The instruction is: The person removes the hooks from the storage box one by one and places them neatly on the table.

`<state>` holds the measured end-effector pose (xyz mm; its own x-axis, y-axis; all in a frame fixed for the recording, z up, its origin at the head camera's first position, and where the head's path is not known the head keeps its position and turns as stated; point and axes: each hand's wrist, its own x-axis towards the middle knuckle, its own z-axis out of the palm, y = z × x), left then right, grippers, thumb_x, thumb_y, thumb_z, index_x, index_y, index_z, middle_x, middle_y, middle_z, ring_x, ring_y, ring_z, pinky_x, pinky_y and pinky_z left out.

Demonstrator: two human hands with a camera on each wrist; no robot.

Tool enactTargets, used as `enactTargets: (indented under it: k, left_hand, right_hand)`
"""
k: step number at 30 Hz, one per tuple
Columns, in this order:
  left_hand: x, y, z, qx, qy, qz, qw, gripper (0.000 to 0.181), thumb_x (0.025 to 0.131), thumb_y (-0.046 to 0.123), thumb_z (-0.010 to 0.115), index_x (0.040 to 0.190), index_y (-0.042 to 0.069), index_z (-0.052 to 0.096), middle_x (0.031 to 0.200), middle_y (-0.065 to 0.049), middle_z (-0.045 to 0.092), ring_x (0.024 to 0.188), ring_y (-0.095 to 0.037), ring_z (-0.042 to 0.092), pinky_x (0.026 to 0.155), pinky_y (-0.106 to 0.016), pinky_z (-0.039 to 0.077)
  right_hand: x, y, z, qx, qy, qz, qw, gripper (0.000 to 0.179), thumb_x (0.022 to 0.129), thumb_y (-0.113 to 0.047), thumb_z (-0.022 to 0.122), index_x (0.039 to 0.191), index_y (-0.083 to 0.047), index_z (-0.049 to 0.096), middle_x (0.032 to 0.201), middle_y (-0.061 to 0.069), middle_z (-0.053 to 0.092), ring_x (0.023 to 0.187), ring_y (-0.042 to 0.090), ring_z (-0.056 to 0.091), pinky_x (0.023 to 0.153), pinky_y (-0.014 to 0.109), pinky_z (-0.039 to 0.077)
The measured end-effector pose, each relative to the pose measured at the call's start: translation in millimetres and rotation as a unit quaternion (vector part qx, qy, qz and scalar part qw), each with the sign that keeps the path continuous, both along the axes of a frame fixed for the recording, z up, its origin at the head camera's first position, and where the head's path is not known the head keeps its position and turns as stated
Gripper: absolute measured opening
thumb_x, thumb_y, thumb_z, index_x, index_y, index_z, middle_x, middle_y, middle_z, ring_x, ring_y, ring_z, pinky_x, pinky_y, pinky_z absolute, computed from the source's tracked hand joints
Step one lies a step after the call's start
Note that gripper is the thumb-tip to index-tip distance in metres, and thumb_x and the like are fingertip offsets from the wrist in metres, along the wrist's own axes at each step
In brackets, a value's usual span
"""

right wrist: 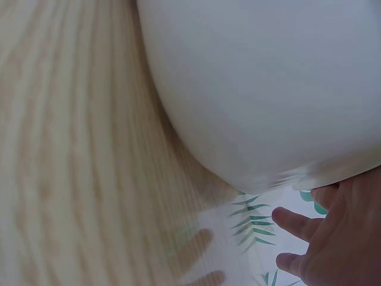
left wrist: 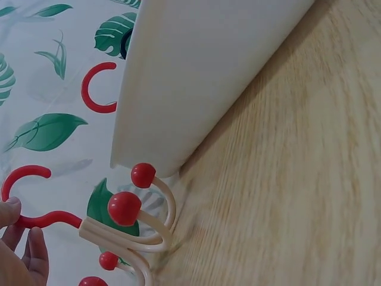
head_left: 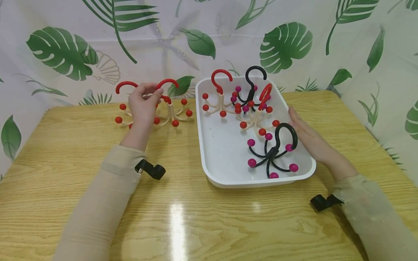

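Note:
My left hand (head_left: 143,105) pinches the red hook of a cream multi-arm hanger (head_left: 171,110) with red ball tips, left of the white tray (head_left: 203,152). In the left wrist view, thumb and fingers grip that red hook (left wrist: 50,219) near its bend. Behind the hand stands a second red-hooked hanger (head_left: 126,84), partly hidden. My right hand (head_left: 308,139) lies along the tray's right side, fingers straight at the rim. Inside the tray are two red-hooked hangers (head_left: 220,103) and two black ones with magenta balls, the nearer black hanger (head_left: 271,154) lying at the front.
The tray sits on a wooden table (head_left: 65,163). A leaf-printed cloth (head_left: 228,40) hangs behind the table's back edge. Black wrist mounts (head_left: 151,169) stick out from both sleeves.

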<state>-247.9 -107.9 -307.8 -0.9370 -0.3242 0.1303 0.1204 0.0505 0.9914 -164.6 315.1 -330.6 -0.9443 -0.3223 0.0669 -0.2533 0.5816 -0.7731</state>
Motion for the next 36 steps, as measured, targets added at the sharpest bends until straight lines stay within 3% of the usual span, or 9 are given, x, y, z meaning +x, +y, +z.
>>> enactTargets:
  k: [8,16,20,25,36]
  left_hand:
    - [-0.6,-0.3,-1.8,0.0,-0.004,0.003,1.0,0.022,0.088,0.018,0.07,0.108,0.01,0.068,0.107,-0.004,0.062,0.092,-0.019,0.059,0.083,-0.027,0.051]
    - [-0.5,-1.2,-6.1,-0.018,0.007,0.01,0.9998,0.022,0.088,0.018,0.07,0.109,0.011,0.068,0.104,-0.003,0.062,0.086,-0.016,0.056,0.084,-0.035,0.051]
    - [0.9,-0.8,-6.1,-0.029,0.007,0.013,0.9995,0.022,0.088,0.02,0.07,0.109,0.012,0.068,0.105,-0.002,0.062,0.087,-0.015,0.054,0.079,-0.029,0.05]
    - [3.4,0.2,0.6,-0.041,0.0,0.017,0.999,0.024,0.087,0.024,0.071,0.109,0.017,0.07,0.108,0.0,0.062,0.09,-0.015,0.051,0.075,-0.025,0.048]
    - [10.0,6.8,21.3,-0.073,0.036,0.031,0.9961,0.021,0.087,0.025,0.071,0.108,0.018,0.071,0.106,0.0,0.06,0.09,-0.014,0.051,0.069,-0.025,0.046]
  right_hand:
    - [0.0,-2,2.3,0.011,-0.003,-0.014,0.9998,0.055,0.105,-0.028,0.026,0.152,-0.009,0.005,0.159,0.011,-0.004,0.144,0.027,-0.007,0.114,0.048,-0.003]
    - [0.1,-2,2.0,0.015,-0.006,-0.02,0.9997,0.055,0.105,-0.028,0.027,0.153,-0.01,0.006,0.159,0.011,-0.003,0.144,0.023,-0.007,0.114,0.047,-0.003]
    - [-0.3,-1,1.5,0.013,-0.005,-0.016,0.9998,0.055,0.105,-0.028,0.026,0.152,-0.009,0.005,0.159,0.011,-0.004,0.144,0.025,-0.008,0.113,0.049,-0.004]
    - [-0.4,-2,1.7,0.01,-0.008,-0.015,0.9998,0.055,0.105,-0.028,0.027,0.152,-0.01,0.005,0.159,0.01,-0.004,0.144,0.027,-0.008,0.113,0.05,-0.003]
    - [-1.0,0,-0.3,0.006,-0.005,-0.008,0.9999,0.055,0.105,-0.027,0.026,0.152,-0.009,0.003,0.158,0.01,-0.006,0.144,0.027,-0.009,0.113,0.05,-0.004]
